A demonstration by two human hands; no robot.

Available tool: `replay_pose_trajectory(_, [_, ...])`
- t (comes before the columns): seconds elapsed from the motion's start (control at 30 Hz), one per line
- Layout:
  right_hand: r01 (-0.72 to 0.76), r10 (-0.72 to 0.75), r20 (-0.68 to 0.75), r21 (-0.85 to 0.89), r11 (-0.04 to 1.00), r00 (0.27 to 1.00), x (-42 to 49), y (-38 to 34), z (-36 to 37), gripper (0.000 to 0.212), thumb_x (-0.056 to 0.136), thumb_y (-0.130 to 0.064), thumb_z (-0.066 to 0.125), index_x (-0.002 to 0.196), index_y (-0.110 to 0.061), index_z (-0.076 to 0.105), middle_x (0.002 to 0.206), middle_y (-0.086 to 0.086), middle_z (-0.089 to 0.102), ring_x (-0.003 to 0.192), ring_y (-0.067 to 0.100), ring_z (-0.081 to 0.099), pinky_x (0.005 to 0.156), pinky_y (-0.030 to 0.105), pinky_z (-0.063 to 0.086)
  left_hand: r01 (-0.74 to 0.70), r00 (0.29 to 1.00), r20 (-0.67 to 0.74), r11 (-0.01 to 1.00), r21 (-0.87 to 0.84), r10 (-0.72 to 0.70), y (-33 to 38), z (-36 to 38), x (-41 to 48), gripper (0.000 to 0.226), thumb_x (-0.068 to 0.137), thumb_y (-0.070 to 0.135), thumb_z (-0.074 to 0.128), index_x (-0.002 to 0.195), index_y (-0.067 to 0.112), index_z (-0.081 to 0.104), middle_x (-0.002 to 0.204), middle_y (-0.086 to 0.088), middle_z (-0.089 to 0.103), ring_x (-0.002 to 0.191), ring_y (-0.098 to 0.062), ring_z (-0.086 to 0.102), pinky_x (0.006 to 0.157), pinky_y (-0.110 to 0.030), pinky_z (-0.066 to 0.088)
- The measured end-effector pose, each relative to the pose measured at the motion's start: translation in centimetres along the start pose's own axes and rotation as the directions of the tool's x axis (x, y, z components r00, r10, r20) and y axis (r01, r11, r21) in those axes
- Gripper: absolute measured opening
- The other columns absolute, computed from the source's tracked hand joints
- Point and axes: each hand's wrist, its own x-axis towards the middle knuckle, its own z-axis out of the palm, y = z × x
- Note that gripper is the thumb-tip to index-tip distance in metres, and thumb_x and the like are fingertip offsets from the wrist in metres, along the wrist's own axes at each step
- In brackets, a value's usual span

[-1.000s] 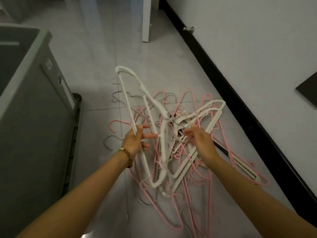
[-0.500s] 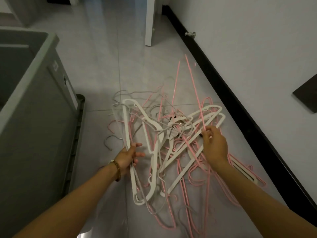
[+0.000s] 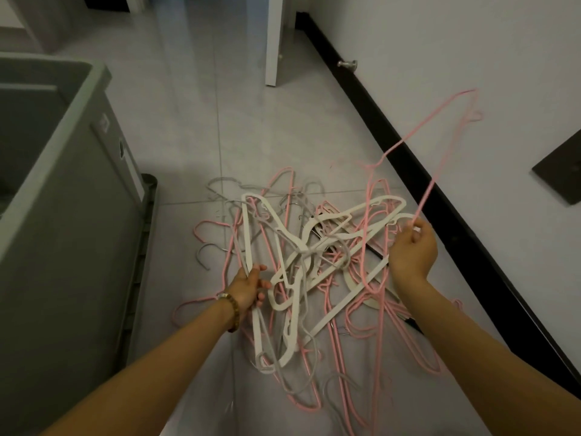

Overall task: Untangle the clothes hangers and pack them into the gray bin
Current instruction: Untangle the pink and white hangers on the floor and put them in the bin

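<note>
A tangle of pink, white and grey hangers [image 3: 314,265] lies on the tiled floor in front of me. My left hand [image 3: 248,286] grips the bar of a white plastic hanger [image 3: 248,240] at the pile's left side. My right hand [image 3: 412,250] pinches one end of a thin pink wire hanger [image 3: 440,146], which is lifted high and swung out to the right against the wall; its lower loop still runs through the pile. The gray bin [image 3: 63,190] stands at the left, its opening only partly in view.
A white wall with a black skirting board [image 3: 440,196] runs along the right. A doorstop knob [image 3: 347,64] sticks out from it, and a white door edge [image 3: 275,42] stands further back. A dark panel [image 3: 559,171] is on the wall.
My right hand has moved right and up, swinging the pink wire hanger out toward the wall. My left hand lowered the white hanger onto the pile and keeps hold of it.
</note>
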Motion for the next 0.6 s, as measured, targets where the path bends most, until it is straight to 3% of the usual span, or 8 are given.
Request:
replay_pose_trajectory(0.07, [0.055,-0.055,0.009,0.021,0.998,0.998,0.1,-0.5,0.0,0.019,0.099,-0.021,0.04,0.105,-0.012,0.056,0.07,0.004,0.057,0.062,0.021,0.052,0.061,0.038,0.049,-0.006,1.0,0.007,1.0,-0.006,0.006,-0.2,0.2,0.0,0.035,0.101,0.031,0.029,0.122,0.007,0.044,0.066,-0.002,0.052,0.03,-0.001,0.042,0.034,-0.017,0.037])
replay_pose_trajectory(0.17, [0.223,-0.217,0.152,-0.022,0.975,0.964,-0.6,-1.6,0.0,0.02,0.098,-0.026,0.045,0.107,-0.016,0.06,0.072,0.011,0.061,0.059,0.02,0.054,0.056,0.033,0.049,-0.015,0.999,0.033,1.0,-0.023,0.016,0.1,0.4,-0.1,0.037,0.101,0.028,0.031,0.127,0.005,0.043,0.069,-0.004,0.052,0.032,-0.003,0.046,0.037,-0.018,0.043])
replay_pose_trajectory(0.23, [0.271,-0.26,0.241,-0.011,0.963,0.935,-2.1,-2.7,0.3,0.021,0.097,-0.03,0.046,0.108,-0.02,0.061,0.072,0.001,0.062,0.064,0.018,0.06,0.061,0.032,0.053,-0.005,0.999,0.051,0.998,-0.068,0.009,0.6,0.5,-0.4,0.036,0.101,0.024,0.033,0.13,0.006,0.043,0.074,-0.006,0.055,0.036,-0.005,0.054,0.041,-0.02,0.049])
replay_pose_trajectory(0.33, [0.337,-0.31,0.416,0.009,0.941,0.855,-5.9,-4.1,1.0,0.027,0.097,-0.029,0.045,0.12,-0.029,0.06,0.092,-0.018,0.061,0.075,-0.007,0.059,0.066,0.007,0.045,0.064,0.994,0.106,0.969,-0.238,-0.039,1.2,0.7,-0.9,0.036,0.101,0.021,0.032,0.134,0.007,0.04,0.086,-0.008,0.058,0.05,-0.014,0.063,0.046,-0.023,0.056])
replay_pose_trajectory(0.4, [0.378,-0.291,0.607,-0.016,0.926,0.74,-9.6,-4.5,1.7,0.033,0.099,-0.025,0.041,0.128,-0.03,0.055,0.105,-0.022,0.054,0.082,-0.012,0.053,0.068,0.0,0.038,0.092,0.991,0.122,0.936,-0.34,-0.053,1.5,0.9,-1.2,0.037,0.101,0.022,0.031,0.135,0.008,0.038,0.093,-0.011,0.058,0.061,-0.02,0.06,0.045,-0.024,0.056])
replay_pose_trajectory(0.47, [0.412,-0.223,0.766,-0.06,0.909,0.603,-13.4,-4.1,2.9,0.036,0.099,-0.015,0.037,0.128,-0.026,0.055,0.104,-0.017,0.057,0.083,-0.009,0.056,0.071,0.003,0.043,0.099,0.99,0.129,0.915,-0.391,-0.052,1.6,1.2,-1.5,0.038,0.101,0.025,0.033,0.136,0.009,0.039,0.096,-0.013,0.059,0.063,-0.019,0.06,0.046,-0.025,0.055])
replay_pose_trajectory(0.53, [0.307,-0.067,0.822,-0.135,0.942,0.566,-15.7,-3.7,4.1,0.037,0.097,-0.005,0.034,0.122,-0.013,0.06,0.104,-0.002,0.058,0.087,0.003,0.057,0.082,0.015,0.046,0.113,0.99,0.131,0.879,-0.464,-0.059,1.4,1.0,-1.4,0.042,0.1,0.036,0.033,0.131,0.01,0.046,0.102,-0.014,0.064,0.073,-0.02,0.064,0.059,-0.031,0.054])
replay_pose_trajectory(0.6, [0.227,0.003,0.83,-0.156,0.961,0.557,-16.5,-3.5,5.3,0.037,0.094,0.001,0.035,0.12,-0.006,0.06,0.111,0.005,0.055,0.098,0.014,0.057,0.092,0.022,0.044,0.161,0.985,0.142,0.793,-0.587,-0.094,0.9,0.6,-1.2,0.065,0.094,0.059,0.017,0.118,0.012,0.054,0.116,-0.012,0.062,0.096,-0.028,0.06,0.074,-0.038,0.049])
